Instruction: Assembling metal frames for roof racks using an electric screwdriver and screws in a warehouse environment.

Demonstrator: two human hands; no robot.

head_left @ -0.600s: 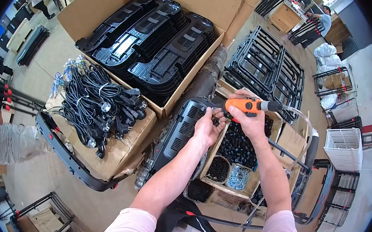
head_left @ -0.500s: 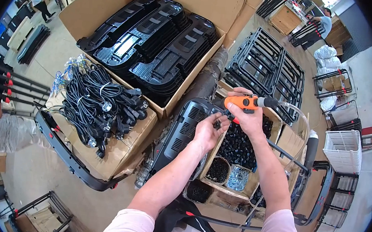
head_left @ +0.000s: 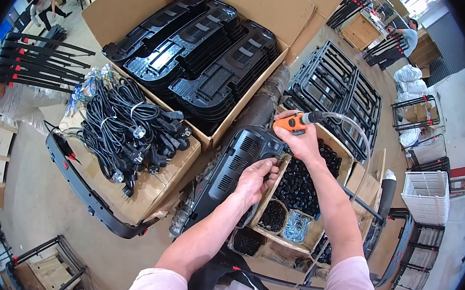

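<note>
My right hand [head_left: 301, 142] is wrapped round an orange air screwdriver [head_left: 289, 125], with a clear hose [head_left: 352, 122] running off its right end. The driver's tip is hidden. Below it, my left hand [head_left: 256, 181] is closed, fingers pinched together, with small black screws partly showing in it. It hovers at the right edge of a long black plastic housing [head_left: 235, 167] with vent slots. Right beside that hand, a wooden bin [head_left: 334, 133] holds many small black plastic parts [head_left: 301, 186]. In front are black screws [head_left: 273, 216] and silver screws [head_left: 297, 226] in smaller compartments.
A cardboard box [head_left: 279, 60] of stacked black panels [head_left: 215, 87] stands at the far left. Bundled power cords [head_left: 128, 126] lie on a carton, beside a curved black frame [head_left: 87, 205]. Black metal frames [head_left: 338, 91] are stacked beyond the bin. Other people work farther off.
My left hand has turned over and closed round the screws that lay in its open palm, moving slightly nearer me. The screwdriver has shifted a little left and away, tilting.
</note>
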